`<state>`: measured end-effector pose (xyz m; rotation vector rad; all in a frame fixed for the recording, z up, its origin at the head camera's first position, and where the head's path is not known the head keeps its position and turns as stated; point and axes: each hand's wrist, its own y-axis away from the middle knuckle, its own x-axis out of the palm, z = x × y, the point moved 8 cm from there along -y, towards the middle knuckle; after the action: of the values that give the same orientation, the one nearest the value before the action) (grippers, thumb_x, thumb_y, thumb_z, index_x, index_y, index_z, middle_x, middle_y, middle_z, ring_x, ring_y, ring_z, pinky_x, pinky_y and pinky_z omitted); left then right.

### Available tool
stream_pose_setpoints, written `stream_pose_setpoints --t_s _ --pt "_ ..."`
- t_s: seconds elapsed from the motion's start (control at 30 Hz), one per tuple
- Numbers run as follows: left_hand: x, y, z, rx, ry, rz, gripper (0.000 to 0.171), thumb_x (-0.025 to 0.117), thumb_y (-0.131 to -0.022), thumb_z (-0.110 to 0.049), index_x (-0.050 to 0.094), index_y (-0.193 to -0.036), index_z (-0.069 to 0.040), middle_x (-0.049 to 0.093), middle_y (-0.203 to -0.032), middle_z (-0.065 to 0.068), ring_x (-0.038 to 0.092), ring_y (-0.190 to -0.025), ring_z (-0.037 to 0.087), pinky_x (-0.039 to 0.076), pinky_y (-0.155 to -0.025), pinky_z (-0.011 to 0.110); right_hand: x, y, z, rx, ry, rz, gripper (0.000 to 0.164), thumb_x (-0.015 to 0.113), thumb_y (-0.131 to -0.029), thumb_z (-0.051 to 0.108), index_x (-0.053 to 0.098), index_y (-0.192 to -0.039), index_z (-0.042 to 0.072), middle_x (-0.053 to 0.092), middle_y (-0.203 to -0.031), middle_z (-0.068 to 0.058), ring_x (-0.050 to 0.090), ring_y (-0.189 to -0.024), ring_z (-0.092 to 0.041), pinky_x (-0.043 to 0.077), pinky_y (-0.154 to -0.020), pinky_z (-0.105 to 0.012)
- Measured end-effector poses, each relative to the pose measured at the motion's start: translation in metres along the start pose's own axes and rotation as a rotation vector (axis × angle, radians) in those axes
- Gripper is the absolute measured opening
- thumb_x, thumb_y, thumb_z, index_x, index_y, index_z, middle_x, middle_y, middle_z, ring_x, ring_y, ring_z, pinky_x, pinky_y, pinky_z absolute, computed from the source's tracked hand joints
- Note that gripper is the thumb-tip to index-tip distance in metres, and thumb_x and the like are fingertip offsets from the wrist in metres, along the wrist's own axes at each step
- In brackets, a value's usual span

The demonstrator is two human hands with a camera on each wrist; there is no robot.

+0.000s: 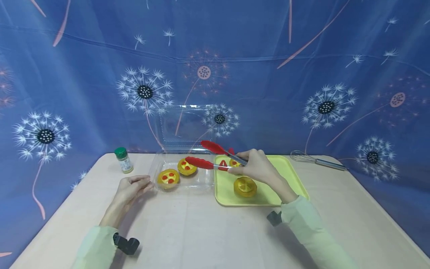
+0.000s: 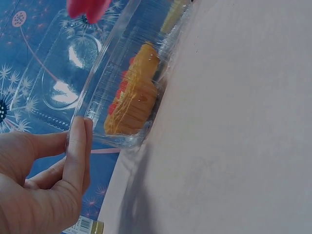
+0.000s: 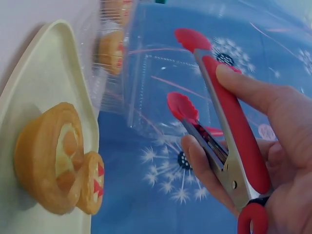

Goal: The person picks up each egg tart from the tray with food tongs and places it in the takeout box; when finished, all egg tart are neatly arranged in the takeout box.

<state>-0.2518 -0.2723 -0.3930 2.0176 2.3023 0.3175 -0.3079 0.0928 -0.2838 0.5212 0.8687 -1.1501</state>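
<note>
My left hand (image 1: 131,191) pinches the near left rim of a clear plastic clamshell box (image 2: 87,92), thumb on one side and fingers on the other. Two tarts with red spots, one at the front left (image 1: 168,178) and one behind it (image 1: 187,167), sit inside. In my right hand (image 1: 258,167) is a pair of red-tipped tongs (image 3: 240,136), held above the tray beside the box. The tongs' tips are spread, with nothing between them. Below lies a plain yellow tart (image 1: 245,186); a red-topped tart (image 3: 91,184) is behind it, partly hidden by the tongs in the head view.
A pale yellow tray (image 1: 268,200) stands right of the box, close against it. The box's lid (image 1: 184,125) rises upright at the back. A green-capped shaker jar (image 1: 124,160) is at the far left, and a wire whisk (image 1: 317,160) lies at the back right.
</note>
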Motion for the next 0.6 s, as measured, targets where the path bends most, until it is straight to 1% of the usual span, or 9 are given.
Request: stream_pose_setpoints --t_s 0.1,0.2,0.23,0.3,0.37,0.43,0.47,0.53,0.6 --pt "0.000 0.000 0.000 0.005 0.000 0.007 0.048 0.048 -0.100 0.001 0.031 -0.139 0.022 0.056 -0.113 0.016 0.067 -0.085 0.004 0.059 -0.088 0.021 -0.010 0.005 -0.010 -0.011 -0.030 -0.024 0.071 0.084 -0.073 0.047 0.065 -0.126 0.003 0.073 -0.090 -0.004 0.049 -0.065 -0.020 0.035 -0.047 -0.025" --pt "0.000 0.000 0.000 0.003 0.003 0.011 0.048 0.048 -0.100 0.001 0.030 -0.139 0.022 0.056 -0.114 0.017 0.067 -0.085 0.003 0.058 -0.088 0.021 -0.020 0.011 -0.022 -0.012 -0.018 -0.056 0.073 0.081 -0.073 0.052 0.066 -0.126 0.004 0.072 -0.107 -0.011 0.058 -0.084 -0.025 0.044 -0.055 -0.027" --pt "0.000 0.000 0.000 0.003 0.005 0.013 0.049 0.048 -0.100 0.001 0.030 -0.140 0.022 0.056 -0.115 0.017 0.067 -0.085 0.003 0.058 -0.089 0.021 -0.023 0.013 -0.026 -0.011 -0.017 -0.068 0.075 0.081 -0.073 0.053 0.065 -0.126 0.003 0.070 -0.112 -0.014 0.060 -0.084 -0.024 0.045 -0.055 -0.028" --pt "-0.001 0.000 0.000 -0.003 0.006 0.012 0.049 0.049 -0.100 0.000 0.030 -0.140 0.021 0.056 -0.116 0.018 0.067 -0.085 0.004 0.058 -0.089 0.021 -0.031 0.018 -0.035 0.003 -0.002 -0.088 0.077 0.080 -0.074 0.054 0.064 -0.128 0.002 0.072 -0.106 -0.014 0.058 -0.075 -0.024 0.043 -0.053 -0.028" --pt "-0.001 0.000 0.000 -0.005 0.001 0.012 0.050 0.049 -0.100 0.000 0.029 -0.140 0.021 0.057 -0.116 0.018 0.067 -0.086 0.004 0.058 -0.088 0.021 -0.037 0.023 -0.044 0.026 0.009 -0.101 0.080 0.079 -0.074 0.056 0.062 -0.130 0.000 0.071 -0.088 -0.011 0.052 -0.064 -0.019 0.039 -0.050 -0.025" --pt "-0.001 0.000 0.000 -0.008 -0.005 0.011 0.050 0.049 -0.100 0.000 0.029 -0.140 0.021 0.058 -0.114 0.017 0.067 -0.086 0.004 0.059 -0.088 0.021 -0.042 0.028 -0.053 0.049 0.010 -0.100 0.083 0.079 -0.074 0.057 0.060 -0.131 0.000 0.057 -0.065 -0.003 0.037 -0.052 -0.016 0.030 -0.043 -0.025" --pt "-0.001 0.001 0.000 -0.011 -0.008 0.009 0.050 0.050 -0.100 -0.001 0.029 -0.140 0.021 0.057 -0.115 0.018 0.067 -0.086 0.004 0.059 -0.087 0.021 -0.043 0.030 -0.058 0.058 0.013 -0.100 0.083 0.078 -0.074 0.058 0.060 -0.132 0.001 0.047 -0.059 0.001 0.031 -0.049 -0.015 0.026 -0.041 -0.025" --pt "0.000 0.001 -0.001 -0.015 -0.016 0.006 0.050 0.050 -0.100 -0.001 0.030 -0.140 0.021 0.056 -0.117 0.019 0.067 -0.087 0.005 0.059 -0.087 0.021 -0.046 0.034 -0.067 0.071 0.029 -0.102 0.084 0.078 -0.074 0.058 0.059 -0.134 0.002 0.033 -0.056 0.004 0.025 -0.047 -0.014 0.024 -0.041 -0.025" --pt "0.000 0.001 0.000 -0.019 -0.022 0.004 0.050 0.050 -0.100 -0.001 0.030 -0.140 0.021 0.055 -0.118 0.021 0.067 -0.087 0.005 0.059 -0.087 0.021 -0.048 0.038 -0.075 0.070 0.048 -0.115 0.080 0.079 -0.075 0.056 0.061 -0.131 0.001 0.031 -0.057 0.004 0.025 -0.049 -0.013 0.023 -0.042 -0.024"
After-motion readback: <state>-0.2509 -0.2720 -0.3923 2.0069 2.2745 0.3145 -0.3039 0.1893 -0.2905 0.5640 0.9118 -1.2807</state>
